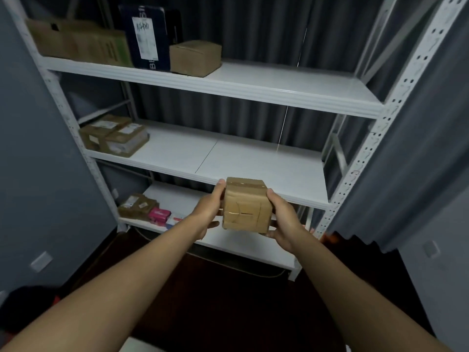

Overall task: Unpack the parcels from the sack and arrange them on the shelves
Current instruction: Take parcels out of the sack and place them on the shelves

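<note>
We hold the taped parcel (245,205) between left hand (208,210) and right hand (283,219), fingers curled around its sides, before the shelves (253,158).

**Open room right of the stacked parcels**

The middle shelf (253,158) is lying bare from the stacked parcels (114,137) at its left end across to the right upright (360,174). Above the stacked parcels, the top shelf (291,85) is carrying a long carton (76,43), a dark box (149,36) and a small carton (195,58), leaving its right half open. Below them, a brown parcel (137,205) and a pink box (159,216) are crowding the bottom shelf's (248,246) left end.
</note>
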